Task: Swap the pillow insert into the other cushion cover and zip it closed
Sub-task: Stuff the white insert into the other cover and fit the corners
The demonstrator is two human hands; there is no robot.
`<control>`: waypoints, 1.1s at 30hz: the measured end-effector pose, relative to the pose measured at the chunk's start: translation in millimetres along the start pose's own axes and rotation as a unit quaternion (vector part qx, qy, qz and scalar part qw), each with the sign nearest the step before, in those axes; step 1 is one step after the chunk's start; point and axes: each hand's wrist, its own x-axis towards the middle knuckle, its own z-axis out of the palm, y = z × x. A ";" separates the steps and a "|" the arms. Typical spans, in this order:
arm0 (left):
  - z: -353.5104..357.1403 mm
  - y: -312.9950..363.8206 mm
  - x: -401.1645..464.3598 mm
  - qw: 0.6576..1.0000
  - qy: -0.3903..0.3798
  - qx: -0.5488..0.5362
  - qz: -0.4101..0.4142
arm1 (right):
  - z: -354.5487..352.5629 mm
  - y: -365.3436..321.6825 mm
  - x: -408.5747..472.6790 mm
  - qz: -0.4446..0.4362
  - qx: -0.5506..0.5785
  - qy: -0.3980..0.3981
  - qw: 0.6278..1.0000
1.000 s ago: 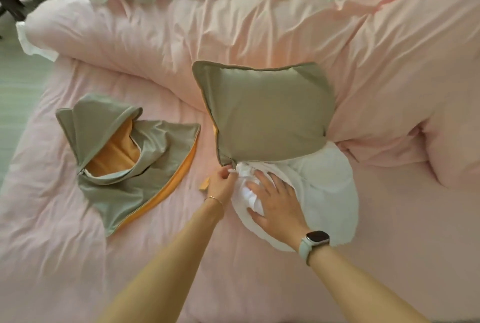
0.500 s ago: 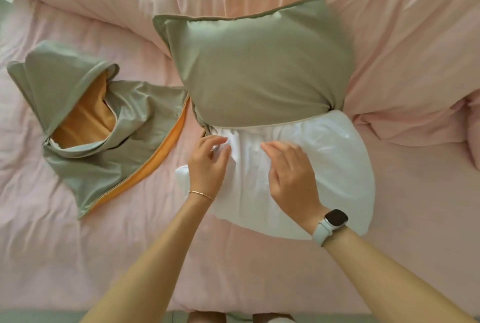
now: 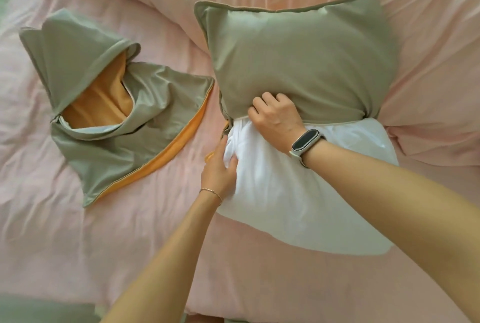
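The right hand [image 3: 276,117] has its fingers curled tight, grabbing the open edge of the green cushion cover [image 3: 298,63] where the white pillow insert [image 3: 298,193] comes out. The left hand [image 3: 220,169] is just below and to the left of those fingers. It presses into the side of the white insert, with its thumb dug into the soft cloth and its other fingers lying against the insert's side. About half of the insert is inside the green cover, above the right fingers. The other half sticks out below both hands, toward the person. A smartwatch [image 3: 306,142] sits on the right wrist and a thin bracelet [image 3: 211,193] on the left wrist. Far left of the left fingers lies the empty cushion cover [image 3: 109,117], green outside and orange inside, crumpled and open. Everything rests on a pink bedsheet [image 3: 78,244], with a pink duvet [image 3: 428,37] bunched up beyond the green cover.
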 end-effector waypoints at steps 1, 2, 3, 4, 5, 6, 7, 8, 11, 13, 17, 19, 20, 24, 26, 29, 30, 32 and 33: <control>1.9 1.7 0.5 1.000 0.021 -0.011 0.018 | -3.6 -0.2 2.4 0.012 0.050 -0.024 0.998; 3.2 6.8 -1.9 0.998 0.046 -0.032 0.034 | -8.7 -2.6 4.2 0.038 0.103 -0.045 0.993; 4.1 13.5 -5.4 0.994 0.075 -0.057 0.053 | -14.1 -5.8 5.9 0.079 0.165 -0.069 0.981; 2.8 23.0 -11.2 0.988 0.105 -0.080 0.075 | -20.2 -8.4 6.7 0.141 0.227 -0.094 0.959; 1.3 31.9 -16.4 0.981 0.133 -0.099 0.097 | -28.3 -10.1 7.5 0.209 0.284 -0.144 0.925; -0.5 41.2 -21.9 0.974 0.155 -0.117 0.114 | -38.0 -11.8 8.3 0.269 0.354 -0.177 0.878; -2.0 48.2 -25.4 0.968 0.173 -0.137 0.122 | -47.3 -14.1 8.3 0.318 0.433 -0.181 0.824; -4.8 54.9 -29.7 0.961 0.193 -0.156 0.120 | -57.8 -18.2 9.0 0.357 0.500 -0.166 0.771; -26.8 67.8 -38.7 0.936 0.266 -0.187 0.133 | -87.8 -32.5 19.1 0.456 0.634 -0.124 0.612; -50.0 68.7 -42.6 0.926 0.304 -0.150 0.166 | -102.3 -39.7 30.2 0.494 0.720 -0.112 0.476; -87.9 77.5 -54.0 0.908 0.328 -0.067 0.251 | -136.2 -40.9 46.1 0.484 0.839 -0.133 0.210; -106.4 93.4 -62.4 0.903 0.325 -0.043 0.277 | -149.4 -37.4 45.4 0.461 0.867 -0.137 0.129; -119.5 103.8 -64.5 0.899 0.322 -0.016 0.296 | -153.1 -33.7 43.5 0.450 0.877 -0.132 0.098; -163.3 143.3 -39.4 0.900 0.221 0.150 0.345 | -152.1 -26.9 41.3 0.466 0.877 -0.107 0.039; -154.1 140.4 -8.2 0.928 0.121 0.210 0.283 | -133.6 -34.4 35.7 0.527 0.841 -0.109 0.057; -113.0 103.6 26.2 0.908 -0.025 0.348 0.231 | -90.0 -46.8 23.2 0.607 0.719 -0.105 0.320; -103.8 91.0 30.3 0.885 -0.048 0.393 0.247 | -74.1 -46.8 18.7 0.601 0.650 -0.117 0.450; -102.0 75.8 38.6 0.860 -0.033 0.415 0.294 | -59.2 -45.2 17.8 0.525 0.529 -0.148 0.649; -107.1 75.1 38.6 0.850 -0.017 0.431 0.301 | -57.8 -44.4 19.7 0.476 0.484 -0.163 0.716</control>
